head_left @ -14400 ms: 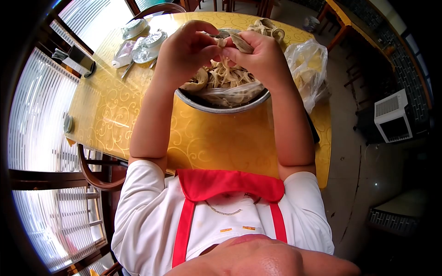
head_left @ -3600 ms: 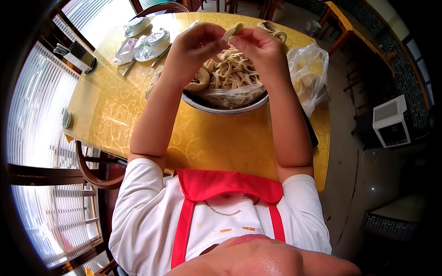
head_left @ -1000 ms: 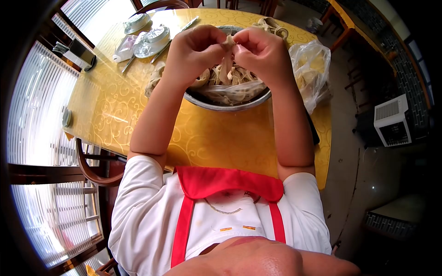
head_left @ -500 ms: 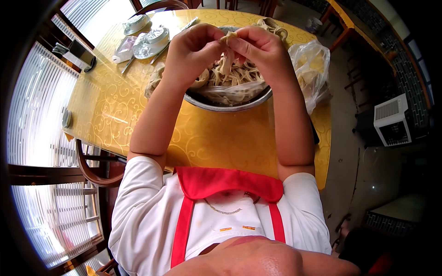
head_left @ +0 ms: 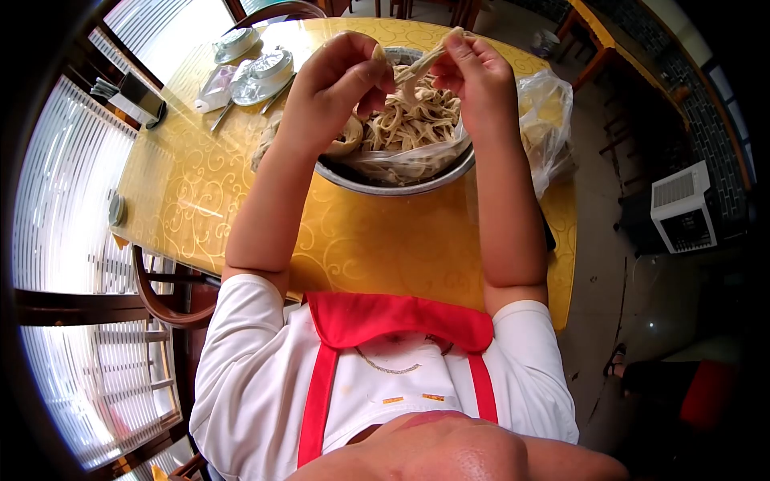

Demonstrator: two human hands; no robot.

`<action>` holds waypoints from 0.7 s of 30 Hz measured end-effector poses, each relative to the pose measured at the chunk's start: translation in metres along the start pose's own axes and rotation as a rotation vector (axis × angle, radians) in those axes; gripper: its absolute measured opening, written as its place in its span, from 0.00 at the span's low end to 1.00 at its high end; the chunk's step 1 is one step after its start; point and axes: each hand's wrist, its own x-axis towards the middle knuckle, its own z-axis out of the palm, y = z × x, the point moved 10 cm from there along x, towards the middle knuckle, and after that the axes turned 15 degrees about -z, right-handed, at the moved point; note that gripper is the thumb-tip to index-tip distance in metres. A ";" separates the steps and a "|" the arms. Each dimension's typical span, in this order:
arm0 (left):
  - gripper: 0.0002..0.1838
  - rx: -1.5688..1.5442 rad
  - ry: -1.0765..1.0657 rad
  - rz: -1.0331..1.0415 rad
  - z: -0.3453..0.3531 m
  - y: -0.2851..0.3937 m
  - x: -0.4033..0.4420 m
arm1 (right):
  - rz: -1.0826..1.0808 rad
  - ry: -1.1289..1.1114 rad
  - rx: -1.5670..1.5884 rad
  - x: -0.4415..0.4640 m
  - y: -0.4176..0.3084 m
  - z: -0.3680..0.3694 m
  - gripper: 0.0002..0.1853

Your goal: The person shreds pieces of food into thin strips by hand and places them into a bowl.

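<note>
Above a metal bowl (head_left: 385,189) on the yellow table, my left hand (head_left: 341,84) pinches a pale end of a beige strip, its thumb and fingers closed. My right hand (head_left: 475,80) grips the beige strip (head_left: 425,62), which stretches between the two hands over the bowl. In the bowl lies a heap of beige shredded strips (head_left: 413,120), with clear plastic film (head_left: 409,163) along its near side. A thicker beige roll (head_left: 350,136) rests at the bowl's left, below my left hand.
A clear plastic bag (head_left: 545,120) stands right of the bowl. Wrapped dishes (head_left: 265,74), a tissue pack (head_left: 216,88) and utensils lie at the back left of the table (head_left: 192,184). A person's foot (head_left: 616,361) shows on the floor at lower right.
My hands have moved apart, with the strip now stretched between them; my right hand went up and right. A person's leg and foot have come further into view at lower right.
</note>
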 end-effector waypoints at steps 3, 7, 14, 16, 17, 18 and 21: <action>0.04 0.067 0.005 -0.090 -0.004 -0.005 0.002 | -0.026 0.137 0.092 0.007 0.002 -0.024 0.12; 0.05 0.175 0.062 -0.140 -0.014 -0.006 0.001 | -0.080 0.325 0.163 0.011 -0.009 -0.047 0.11; 0.05 0.244 0.161 -0.128 -0.036 0.013 -0.005 | -0.159 0.611 0.523 0.018 0.006 -0.110 0.09; 0.06 0.129 0.120 -0.069 -0.054 0.021 -0.004 | -0.181 0.624 0.797 0.031 0.025 -0.145 0.09; 0.06 0.096 0.129 -0.050 -0.062 0.025 -0.004 | -0.146 0.665 0.821 0.029 0.025 -0.154 0.07; 0.05 0.063 0.138 -0.030 -0.067 0.028 -0.004 | -0.160 0.623 0.680 0.030 0.017 -0.152 0.07; 0.05 0.044 0.091 -0.059 -0.056 0.025 -0.004 | -0.165 0.457 0.267 0.025 -0.017 -0.108 0.07</action>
